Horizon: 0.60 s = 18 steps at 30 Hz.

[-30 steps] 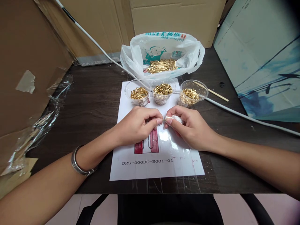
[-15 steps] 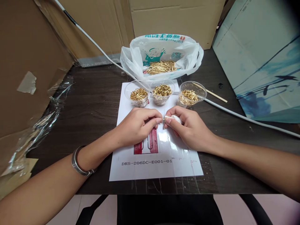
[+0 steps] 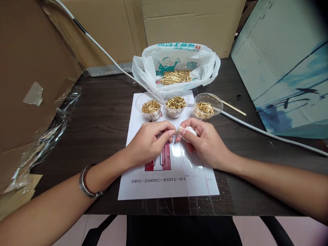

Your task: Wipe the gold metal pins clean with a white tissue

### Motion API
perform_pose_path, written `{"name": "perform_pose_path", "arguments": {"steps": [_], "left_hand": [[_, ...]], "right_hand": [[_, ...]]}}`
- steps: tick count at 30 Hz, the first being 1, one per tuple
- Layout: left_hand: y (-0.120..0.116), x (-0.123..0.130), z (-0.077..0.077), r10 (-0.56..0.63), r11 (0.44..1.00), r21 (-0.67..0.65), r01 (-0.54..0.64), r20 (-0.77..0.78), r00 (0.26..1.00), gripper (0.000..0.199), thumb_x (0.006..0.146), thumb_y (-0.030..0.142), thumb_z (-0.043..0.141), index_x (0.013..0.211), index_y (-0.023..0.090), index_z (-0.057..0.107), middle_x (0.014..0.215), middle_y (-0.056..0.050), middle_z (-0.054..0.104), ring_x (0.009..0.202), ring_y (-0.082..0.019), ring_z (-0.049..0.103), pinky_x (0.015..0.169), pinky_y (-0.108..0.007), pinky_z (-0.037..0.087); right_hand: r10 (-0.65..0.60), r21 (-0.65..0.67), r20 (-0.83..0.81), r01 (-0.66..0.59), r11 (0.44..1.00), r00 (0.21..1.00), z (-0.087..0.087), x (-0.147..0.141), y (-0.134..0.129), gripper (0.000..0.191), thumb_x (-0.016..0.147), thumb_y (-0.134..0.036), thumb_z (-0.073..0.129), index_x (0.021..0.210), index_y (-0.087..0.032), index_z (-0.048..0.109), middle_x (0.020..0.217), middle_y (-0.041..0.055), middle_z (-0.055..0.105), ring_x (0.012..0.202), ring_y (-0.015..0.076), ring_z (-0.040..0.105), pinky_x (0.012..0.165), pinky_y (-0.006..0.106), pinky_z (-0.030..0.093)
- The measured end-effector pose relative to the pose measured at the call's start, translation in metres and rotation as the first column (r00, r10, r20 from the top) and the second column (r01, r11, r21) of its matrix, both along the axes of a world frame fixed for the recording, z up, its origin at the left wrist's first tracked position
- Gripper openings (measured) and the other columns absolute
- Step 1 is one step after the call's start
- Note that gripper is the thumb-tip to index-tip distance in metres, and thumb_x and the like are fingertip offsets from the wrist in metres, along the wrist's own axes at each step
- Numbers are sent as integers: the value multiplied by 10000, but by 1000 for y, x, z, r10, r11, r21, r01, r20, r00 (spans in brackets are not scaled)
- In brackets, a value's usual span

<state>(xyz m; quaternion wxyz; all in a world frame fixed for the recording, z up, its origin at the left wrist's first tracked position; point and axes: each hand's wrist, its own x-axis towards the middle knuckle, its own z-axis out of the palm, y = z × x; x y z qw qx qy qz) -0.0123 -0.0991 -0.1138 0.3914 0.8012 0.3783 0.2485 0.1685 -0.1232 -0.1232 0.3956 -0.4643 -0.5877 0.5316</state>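
Thumb and fingers of my left hand (image 3: 151, 141) pinch one end of a thin metal pin (image 3: 176, 131). Its other end runs into the fingertips of my right hand (image 3: 205, 141), which also grips a crumpled white tissue (image 3: 188, 132). Most of the pin is covered by the fingers. Just beyond the hands stand three clear plastic cups: the left cup (image 3: 151, 114) and right cup (image 3: 206, 116) hold small gold-coloured metal pieces, and the middle cup (image 3: 175, 111) holds short brass tubes. Beneath the hands lies a printed sheet (image 3: 164, 189) with a red picture on it.
Behind the cups, a white plastic bag (image 3: 146, 73) gapes around a heap of long gold pins (image 3: 176, 77). A white cable (image 3: 256, 128) crosses the table beside a wooden stick (image 3: 232, 106). Cardboard walls (image 3: 194, 24) enclose the back and left; a painted panel (image 3: 284, 68) stands right.
The view has shifted slightly, so the bag and cups sit a little lower. Both hands keep their pinch on the pin, and the right still holds the tissue.
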Motion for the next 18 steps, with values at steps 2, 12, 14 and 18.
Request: {"name": "perform_pose_path", "arguments": {"steps": [2,12,14,18], "left_hand": [[-1,0,0,22,1000,0,-22,-4,1000,179,922,217,467,863,154,624,814,-4,663,708,-94,583,650,-201,440],[-5,-1,1,58,992,114,-49,-81,995,183,906,205,472,814,152,622,738,-7,631,652,-103,540,597,-208,416],[-5,-1,0,63,992,116,-53,-84,994,178,904,204,474,823,153,623,739,-6,632,649,-102,541,594,-209,418],[-6,0,0,66,994,88,-60,-66,996,173,909,207,474,847,157,628,773,-4,649,669,-100,561,609,-207,432]], "right_hand": [[-3,9,9,3,1000,1000,-1,-1,-1,143,885,-277,522,826,-152,559,655,-13,600,556,77,478,549,233,339],[-53,55,92,48,997,994,-4,-1,-4,139,900,-295,510,870,-168,558,741,10,641,612,97,546,591,247,399],[-57,46,88,53,998,995,-4,-2,-5,139,902,-297,508,873,-170,556,739,7,637,594,94,552,591,249,418],[-45,15,70,44,999,997,-4,-3,-5,135,901,-294,505,868,-170,547,725,4,632,544,89,555,544,244,434]]}}
